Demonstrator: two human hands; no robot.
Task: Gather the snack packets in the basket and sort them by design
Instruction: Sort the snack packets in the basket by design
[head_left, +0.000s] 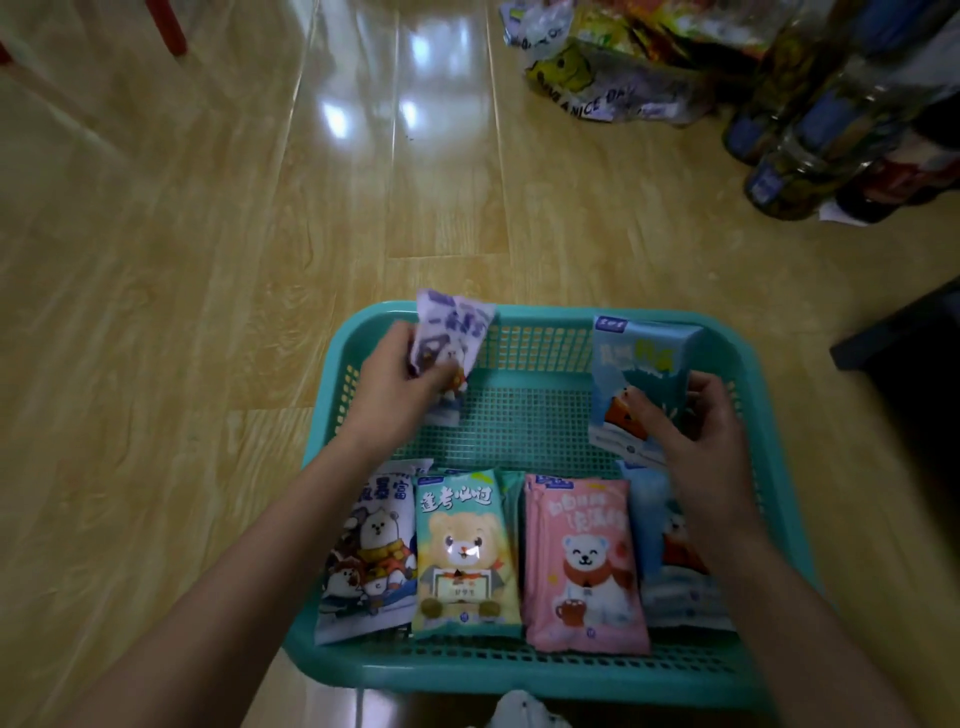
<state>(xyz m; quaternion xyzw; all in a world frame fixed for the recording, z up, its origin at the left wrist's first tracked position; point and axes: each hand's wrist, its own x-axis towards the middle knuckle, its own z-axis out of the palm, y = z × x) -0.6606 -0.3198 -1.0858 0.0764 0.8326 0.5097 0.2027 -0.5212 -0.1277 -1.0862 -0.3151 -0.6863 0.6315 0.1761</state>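
You're nearly there: four designs lined up along the basket (545, 675) front, your left hand (400, 395) pinching a purple packet (449, 332), right hand (696, 421) gripping a blue packet (641, 364), both unplaced.

It looks like a room in a home, with everything set straight on a glossy, pale wood-grain plank floor (208, 234). On it are a teal plastic mesh basket (519, 675), a clear smiley-printed shopping bag (587, 78), clustered blue-labelled glass bottles (795, 171) and a red furniture leg (169, 26).
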